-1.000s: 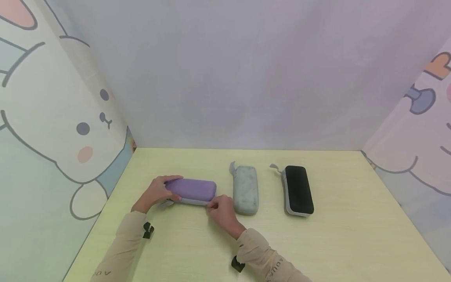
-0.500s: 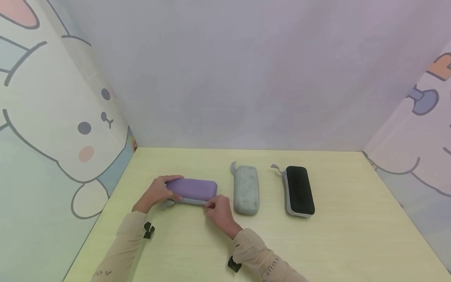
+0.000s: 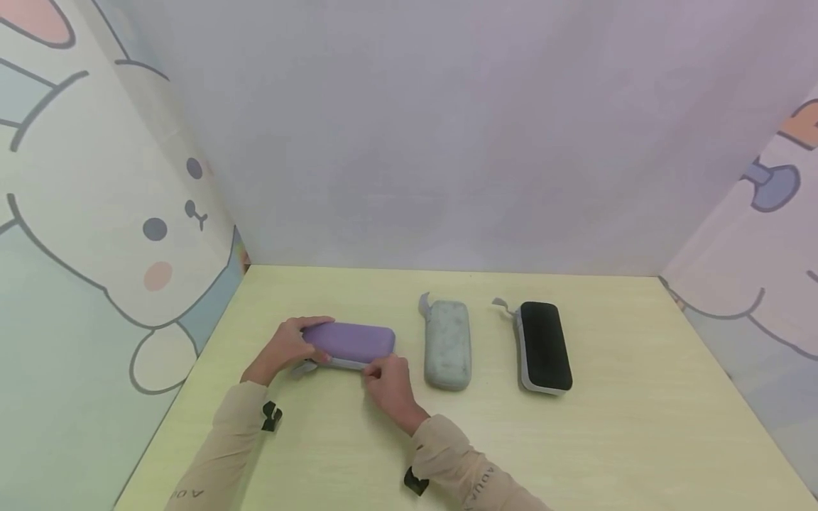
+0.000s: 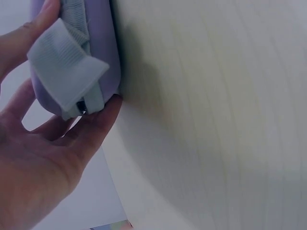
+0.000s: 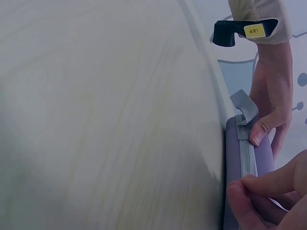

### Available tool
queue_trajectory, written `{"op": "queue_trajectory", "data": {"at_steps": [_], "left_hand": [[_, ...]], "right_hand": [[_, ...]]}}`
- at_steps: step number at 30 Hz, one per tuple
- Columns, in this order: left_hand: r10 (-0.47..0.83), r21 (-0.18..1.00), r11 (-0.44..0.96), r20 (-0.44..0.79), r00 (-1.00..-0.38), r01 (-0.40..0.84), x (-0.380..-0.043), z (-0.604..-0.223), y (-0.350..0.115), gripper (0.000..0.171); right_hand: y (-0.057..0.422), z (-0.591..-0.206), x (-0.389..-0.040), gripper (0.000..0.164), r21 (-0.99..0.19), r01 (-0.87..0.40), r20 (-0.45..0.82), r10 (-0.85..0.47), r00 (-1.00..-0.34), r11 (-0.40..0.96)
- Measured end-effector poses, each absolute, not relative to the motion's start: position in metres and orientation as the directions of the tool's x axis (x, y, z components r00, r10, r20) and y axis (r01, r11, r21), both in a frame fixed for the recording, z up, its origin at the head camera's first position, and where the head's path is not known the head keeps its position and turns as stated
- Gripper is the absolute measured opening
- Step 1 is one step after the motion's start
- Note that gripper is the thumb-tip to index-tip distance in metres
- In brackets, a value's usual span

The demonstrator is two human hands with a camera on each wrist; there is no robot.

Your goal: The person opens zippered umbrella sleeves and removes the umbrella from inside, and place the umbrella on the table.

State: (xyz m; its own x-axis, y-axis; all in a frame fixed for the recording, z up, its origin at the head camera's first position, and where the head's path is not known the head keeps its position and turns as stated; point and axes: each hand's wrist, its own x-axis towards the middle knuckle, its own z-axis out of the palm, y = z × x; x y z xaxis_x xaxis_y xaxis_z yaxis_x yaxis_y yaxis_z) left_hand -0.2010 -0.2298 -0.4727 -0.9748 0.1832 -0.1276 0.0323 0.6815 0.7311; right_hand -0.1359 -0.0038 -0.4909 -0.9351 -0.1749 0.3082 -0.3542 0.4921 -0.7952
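Note:
A purple zippered case [image 3: 351,342] lies lengthwise from left to right on the table's left part. My left hand [image 3: 285,350] grips its left end, with the thumb on the near side and the fingers around the far side and end. In the left wrist view, a pale grey fabric tab [image 4: 67,67] hangs over that end of the zipper. On the near side, my right hand [image 3: 391,387] pinches the zipper pull, which the fingertips hide. Seen from the right wrist, a grey zipper band [image 5: 246,155] runs between the two hands and looks closed there.
To the right of the right hand lies a grey-green mottled case [image 3: 447,345] with a fabric tab. Further right is a black-topped case [image 3: 545,346] with pale sides and its own tab. All rest on a pale yellow table [image 3: 626,397] backed by a plain curtain [image 3: 447,142].
My right hand has slid left along the near side of the purple case, from its right corner towards the middle. The left hand keeps its grip, and the case stays in place.

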Motion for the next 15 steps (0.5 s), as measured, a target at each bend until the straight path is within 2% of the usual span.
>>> {"op": "queue_trajectory", "data": {"at_steps": [6,15], "left_hand": [[0.179,0.717,0.697,-0.141,-0.974,0.024,-0.202,-0.472,-0.228,0.073],[0.177,0.721,0.693,-0.143,-0.974,0.020,-0.202,-0.474,-0.230,0.075]], "right_hand": [[-0.012,-0.491,-0.136,0.015,-0.785,-0.367,0.328,-0.169,-0.930,0.498],[-0.026,-0.491,-0.138,0.022,-0.810,-0.330,0.279,-0.177,-0.944,0.485]]}}
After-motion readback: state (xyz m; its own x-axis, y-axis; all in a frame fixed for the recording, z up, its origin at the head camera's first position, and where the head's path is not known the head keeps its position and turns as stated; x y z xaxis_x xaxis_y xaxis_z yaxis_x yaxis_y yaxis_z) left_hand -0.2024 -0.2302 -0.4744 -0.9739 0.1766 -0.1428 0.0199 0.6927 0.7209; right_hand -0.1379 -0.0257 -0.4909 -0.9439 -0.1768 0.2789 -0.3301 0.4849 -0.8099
